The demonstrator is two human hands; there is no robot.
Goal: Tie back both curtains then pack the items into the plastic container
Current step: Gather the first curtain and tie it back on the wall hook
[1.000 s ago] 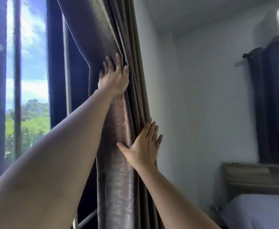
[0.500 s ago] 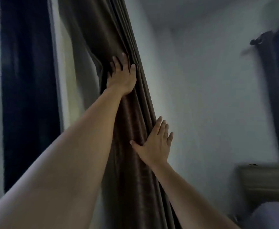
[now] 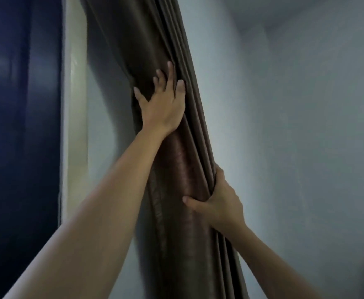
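Note:
A brown curtain (image 3: pixel 176 160) hangs gathered into a thick bunch of pleats down the middle of the head view, leaning against the white wall. My left hand (image 3: pixel 162 104) presses flat on the upper part of the bunch, fingers spread and straight. Lower down, my right hand (image 3: pixel 217 201) grips the bunch, thumb across the front and fingers wrapped round the right edge of the pleats. No tie-back, second curtain or plastic container is in view.
A white window reveal (image 3: pixel 75 126) runs beside the curtain on the left, with dark blue window glass (image 3: pixel 19 126) beyond it. The pale wall (image 3: pixel 295 147) fills the right side. A dark shape sits at the lower right edge.
The curtain bunch has been pushed further right against the wall. My right hand went from flat on the pleats to gripping them. The view has swung, so the bed and far curtain are out of sight.

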